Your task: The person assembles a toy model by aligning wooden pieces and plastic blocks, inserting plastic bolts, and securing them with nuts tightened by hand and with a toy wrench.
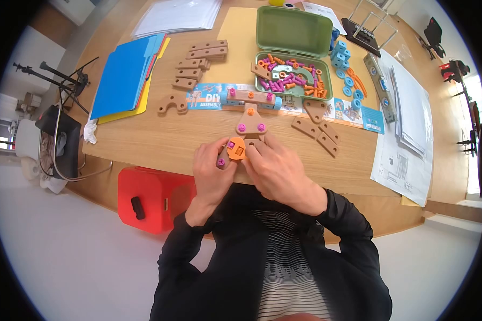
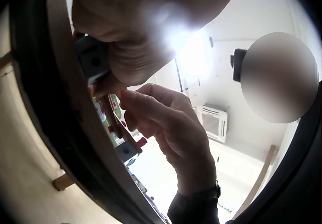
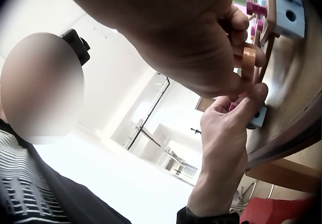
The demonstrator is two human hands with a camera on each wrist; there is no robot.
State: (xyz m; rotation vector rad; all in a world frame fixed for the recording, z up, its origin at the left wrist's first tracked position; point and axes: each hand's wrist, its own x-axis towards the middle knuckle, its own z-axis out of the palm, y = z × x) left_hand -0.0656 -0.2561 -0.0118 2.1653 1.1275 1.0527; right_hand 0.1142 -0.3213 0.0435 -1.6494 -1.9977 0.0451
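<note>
In the head view, a wooden assembly stretches toward the body: a crossbar (image 1: 251, 96) over blue parts, then a triangular plate (image 1: 251, 124) with purple and orange bolts. At its near end my left hand (image 1: 209, 171) grips a wooden bar (image 1: 224, 158) with a purple bolt. An orange round piece (image 1: 236, 148) lies over that end, between both hands. My right hand (image 1: 284, 168) has bent fingers at its right edge; in the right wrist view, fingers and thumb close around the orange piece (image 3: 248, 63). A blue block (image 3: 259, 117) sits beside my left hand (image 3: 226, 133). Palms partly hide the contacts.
A green box (image 1: 328, 80) of bolts stands behind the assembly. Loose wooden bars (image 1: 208, 52) lie back left and more bars (image 1: 326, 144) to the right. Blue folders (image 1: 126, 77) are at left, papers (image 1: 407, 155) at right. A red case (image 1: 155, 200) stands below the front edge.
</note>
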